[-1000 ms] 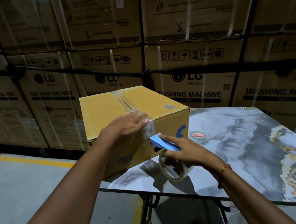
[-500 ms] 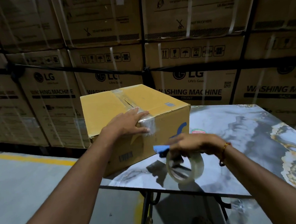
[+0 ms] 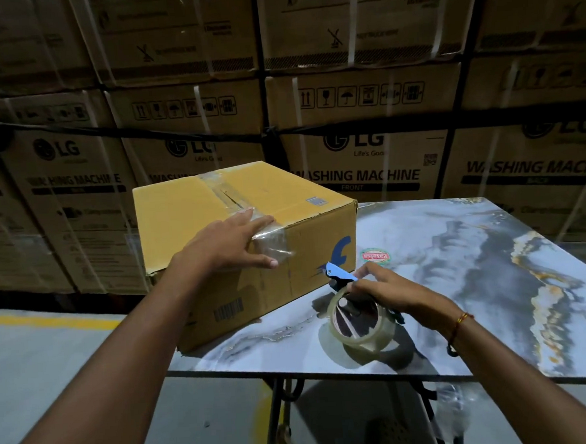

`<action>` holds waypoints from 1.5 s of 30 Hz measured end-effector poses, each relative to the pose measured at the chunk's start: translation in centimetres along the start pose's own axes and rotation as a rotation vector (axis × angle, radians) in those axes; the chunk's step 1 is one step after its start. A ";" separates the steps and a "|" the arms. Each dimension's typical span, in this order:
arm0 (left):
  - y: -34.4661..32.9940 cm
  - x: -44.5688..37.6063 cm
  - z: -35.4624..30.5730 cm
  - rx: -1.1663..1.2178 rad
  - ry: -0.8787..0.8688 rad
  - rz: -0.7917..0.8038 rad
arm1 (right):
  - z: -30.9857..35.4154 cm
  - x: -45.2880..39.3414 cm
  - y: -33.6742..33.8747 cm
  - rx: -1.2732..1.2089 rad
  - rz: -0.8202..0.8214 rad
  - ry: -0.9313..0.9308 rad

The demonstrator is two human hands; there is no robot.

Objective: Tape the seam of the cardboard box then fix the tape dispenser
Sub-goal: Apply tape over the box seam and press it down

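A yellow-brown cardboard box (image 3: pixel 181 215) sits at the left end of the marble-patterned table (image 3: pixel 475 255). Clear tape runs along its top seam (image 3: pixel 223 198) and folds over the near edge onto the front face. My left hand (image 3: pixel 224 243) lies flat on that taped edge, fingers spread, thumb down on the front face. My right hand (image 3: pixel 385 290) holds the blue tape dispenser (image 3: pixel 339 274) with its roll of clear tape (image 3: pixel 357 320) just right of the box, low over the table.
A wall of large strapped washing-machine cartons (image 3: pixel 365 131) stands close behind the table. A round red sticker (image 3: pixel 375 256) is on the tabletop beside the box. Grey floor with a yellow line (image 3: pixel 50 320) lies to the left. The table's metal legs (image 3: pixel 279 418) are below.
My right hand has pulled the dispenser away from the box's front face and lowered it toward the table. My left hand stays pressed on the taped edge.
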State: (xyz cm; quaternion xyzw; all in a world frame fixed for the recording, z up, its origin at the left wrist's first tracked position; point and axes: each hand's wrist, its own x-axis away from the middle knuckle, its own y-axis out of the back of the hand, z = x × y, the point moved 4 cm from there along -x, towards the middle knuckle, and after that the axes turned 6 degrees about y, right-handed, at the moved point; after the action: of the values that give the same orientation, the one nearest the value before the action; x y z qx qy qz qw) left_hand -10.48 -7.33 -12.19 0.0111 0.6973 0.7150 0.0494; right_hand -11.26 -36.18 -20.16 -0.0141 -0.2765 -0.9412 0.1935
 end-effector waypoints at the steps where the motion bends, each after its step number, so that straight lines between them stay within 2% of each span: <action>1: 0.0 0.0 0.1 0.001 0.000 0.001 | 0.0 -0.2 0.3 0.050 -0.021 0.025; 6: -0.2 0.0 0.3 0.005 -0.014 -0.003 | -0.8 -1.3 1.1 0.517 -0.072 0.133; 8: -0.1 0.1 0.1 -0.001 -0.020 -0.004 | -0.7 -1.5 1.3 0.658 -0.183 0.189; 10: -0.1 0.0 0.1 -0.009 -0.028 -0.001 | 0.6 -1.5 1.0 0.675 -0.298 0.323; 13: -0.1 0.1 0.3 -0.007 -0.036 0.016 | 3.6 -1.8 -1.1 0.469 -0.289 0.459; 18: 0.1 0.9 0.4 0.013 -0.055 0.043 | 6.2 -3.5 -6.0 -0.200 -0.179 0.331; 23: 0.2 1.3 0.6 0.016 -0.062 0.056 | 7.2 -3.6 -8.5 -0.498 -0.156 0.245; 28: 0.3 1.2 0.7 0.072 -0.066 0.069 | 7.5 -3.4 -8.8 -0.582 -0.163 0.237; 32: 1.0 1.5 0.6 0.281 -0.013 0.063 | 7.5 -3.5 -8.8 -0.632 -0.143 0.184; 34: 1.2 1.3 0.5 0.311 0.028 0.029 | 7.5 -3.6 -8.8 -0.614 -0.138 0.176; 41: 1.0 1.0 -0.4 0.173 0.106 -0.110 | 7.2 -4.1 -9.0 -0.588 -0.157 0.182; 45: 0.8 1.0 -0.6 0.120 0.088 -0.103 | 7.4 -4.4 -9.0 -0.553 -0.200 0.205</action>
State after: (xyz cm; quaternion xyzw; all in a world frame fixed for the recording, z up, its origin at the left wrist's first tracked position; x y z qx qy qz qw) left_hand -11.58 -7.86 -11.42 -0.0532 0.7400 0.6683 0.0547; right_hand -11.11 -23.72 -19.13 0.0563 0.0109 -0.9916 0.1155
